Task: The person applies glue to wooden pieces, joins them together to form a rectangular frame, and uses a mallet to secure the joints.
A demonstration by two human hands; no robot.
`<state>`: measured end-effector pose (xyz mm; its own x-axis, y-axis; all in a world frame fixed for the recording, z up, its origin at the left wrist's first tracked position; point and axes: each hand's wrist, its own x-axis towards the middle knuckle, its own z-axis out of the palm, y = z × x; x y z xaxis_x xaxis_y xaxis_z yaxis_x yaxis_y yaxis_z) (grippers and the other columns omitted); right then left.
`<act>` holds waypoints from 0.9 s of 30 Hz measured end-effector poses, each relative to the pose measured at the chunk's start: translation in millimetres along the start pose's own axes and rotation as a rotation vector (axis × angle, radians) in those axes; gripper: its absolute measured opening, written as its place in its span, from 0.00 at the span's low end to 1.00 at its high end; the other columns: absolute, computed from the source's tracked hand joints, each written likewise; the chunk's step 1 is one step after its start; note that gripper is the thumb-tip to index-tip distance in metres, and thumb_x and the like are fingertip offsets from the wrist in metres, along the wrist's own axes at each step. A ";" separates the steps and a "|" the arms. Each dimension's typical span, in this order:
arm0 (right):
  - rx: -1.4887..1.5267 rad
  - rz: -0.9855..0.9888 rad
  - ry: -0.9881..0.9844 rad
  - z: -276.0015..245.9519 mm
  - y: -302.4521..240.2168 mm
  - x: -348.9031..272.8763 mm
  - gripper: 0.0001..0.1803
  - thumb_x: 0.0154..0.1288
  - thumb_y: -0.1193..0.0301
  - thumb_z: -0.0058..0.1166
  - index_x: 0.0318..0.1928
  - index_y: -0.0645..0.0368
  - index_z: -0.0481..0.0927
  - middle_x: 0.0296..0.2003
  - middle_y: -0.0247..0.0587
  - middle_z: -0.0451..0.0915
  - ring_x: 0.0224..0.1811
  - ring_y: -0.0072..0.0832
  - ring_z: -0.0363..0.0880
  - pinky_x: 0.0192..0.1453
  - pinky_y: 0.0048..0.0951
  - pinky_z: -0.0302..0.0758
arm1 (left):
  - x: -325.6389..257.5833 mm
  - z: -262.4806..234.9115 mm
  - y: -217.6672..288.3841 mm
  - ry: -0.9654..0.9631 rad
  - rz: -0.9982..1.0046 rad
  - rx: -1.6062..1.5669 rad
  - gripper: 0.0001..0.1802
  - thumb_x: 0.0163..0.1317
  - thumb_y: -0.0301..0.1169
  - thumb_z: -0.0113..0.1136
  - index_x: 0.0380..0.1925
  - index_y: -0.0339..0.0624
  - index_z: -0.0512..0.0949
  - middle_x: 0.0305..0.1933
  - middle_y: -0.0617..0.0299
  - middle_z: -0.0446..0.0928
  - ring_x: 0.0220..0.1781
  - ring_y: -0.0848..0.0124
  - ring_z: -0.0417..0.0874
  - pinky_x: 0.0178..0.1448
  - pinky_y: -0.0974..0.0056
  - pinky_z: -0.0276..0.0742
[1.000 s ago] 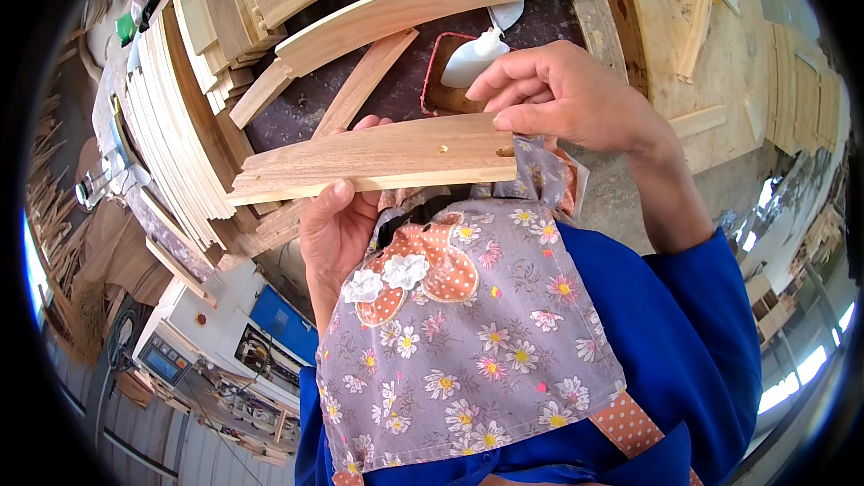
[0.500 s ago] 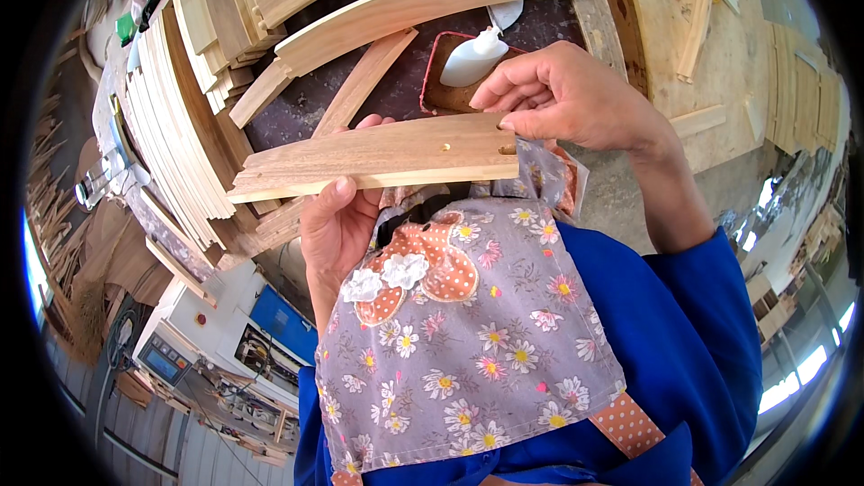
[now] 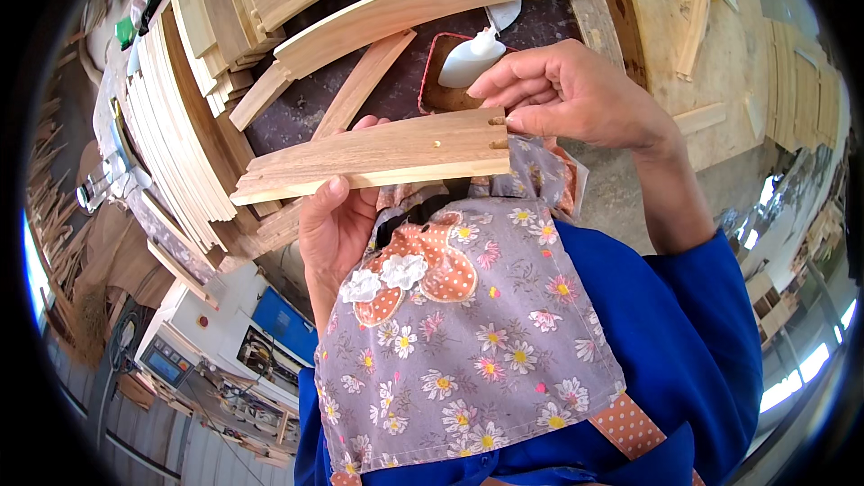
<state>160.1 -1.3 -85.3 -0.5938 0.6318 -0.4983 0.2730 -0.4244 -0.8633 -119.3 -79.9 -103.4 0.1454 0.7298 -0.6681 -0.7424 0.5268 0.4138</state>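
Note:
A wooden board (image 3: 369, 155), brown-faced with a pale lower edge, is held across my front. My left hand (image 3: 337, 220) grips it, thumb at the near edge and fingertips showing past the far edge. Small dark slots are cut in its right end, and a little pale spot marks its face. My right hand (image 3: 576, 94) is at that slotted end, its fingers loosely curled and the thumb drawn in close to them. Whatever those fingers hold, if anything, is hidden. Just beyond, a white squeeze bottle (image 3: 472, 59) leans in a red-rimmed tray (image 3: 423, 94).
A curved plank (image 3: 432, 4) and a narrow slat (image 3: 364, 81) lie on the dark tabletop (image 3: 279, 117). Stacked strips (image 3: 171, 135) stand at the left. A plywood surface (image 3: 670, 18) bears offcuts at the right. Lower left is a white machine (image 3: 207, 315).
The board's right end has shifted slightly left and its slots show more plainly. My right hand has drawn slightly off that end. My left hand keeps its grip.

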 end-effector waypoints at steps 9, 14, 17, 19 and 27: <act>-0.057 -0.059 0.040 6.4 4.0 3.6 0.19 0.54 0.77 0.54 0.49 0.70 0.78 0.42 0.47 0.83 0.44 0.27 0.83 0.50 0.25 0.77 | -0.5 1.7 -0.2 0.009 0.010 0.009 0.35 0.47 0.23 0.66 0.57 0.32 0.63 0.63 0.39 0.65 0.69 0.49 0.64 0.68 0.54 0.70; -0.117 -0.053 0.074 7.2 2.9 2.9 0.20 0.52 0.76 0.54 0.47 0.70 0.79 0.38 0.49 0.84 0.42 0.28 0.84 0.47 0.25 0.77 | -0.1 -1.2 -0.5 -0.005 0.006 0.025 0.36 0.48 0.23 0.66 0.58 0.33 0.62 0.64 0.40 0.64 0.69 0.49 0.63 0.68 0.55 0.71; -0.176 -0.075 0.090 7.9 3.9 3.0 0.20 0.51 0.76 0.53 0.47 0.70 0.78 0.38 0.51 0.84 0.42 0.30 0.84 0.47 0.26 0.77 | 0.4 -2.1 -1.1 -0.014 0.005 0.029 0.35 0.49 0.23 0.65 0.58 0.34 0.62 0.65 0.41 0.63 0.69 0.49 0.62 0.68 0.55 0.71; -0.194 -0.096 0.101 9.3 5.1 2.9 0.20 0.51 0.76 0.53 0.47 0.70 0.78 0.37 0.52 0.84 0.41 0.31 0.84 0.47 0.27 0.77 | 0.4 -2.8 -1.2 -0.019 0.003 0.035 0.36 0.49 0.23 0.65 0.59 0.34 0.62 0.65 0.41 0.63 0.69 0.50 0.62 0.68 0.55 0.71; -0.080 0.008 0.127 5.1 -0.5 -3.3 0.19 0.56 0.74 0.55 0.49 0.68 0.78 0.38 0.48 0.84 0.40 0.26 0.83 0.45 0.26 0.78 | 0.7 -1.5 -1.6 -0.013 0.000 0.028 0.35 0.48 0.24 0.66 0.57 0.34 0.63 0.65 0.41 0.64 0.69 0.50 0.63 0.68 0.54 0.71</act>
<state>158.1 -6.5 -82.8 -0.4920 0.7081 -0.5065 0.3397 -0.3795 -0.8606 -119.0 -80.9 -105.5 0.1546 0.7353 -0.6599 -0.7240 0.5388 0.4308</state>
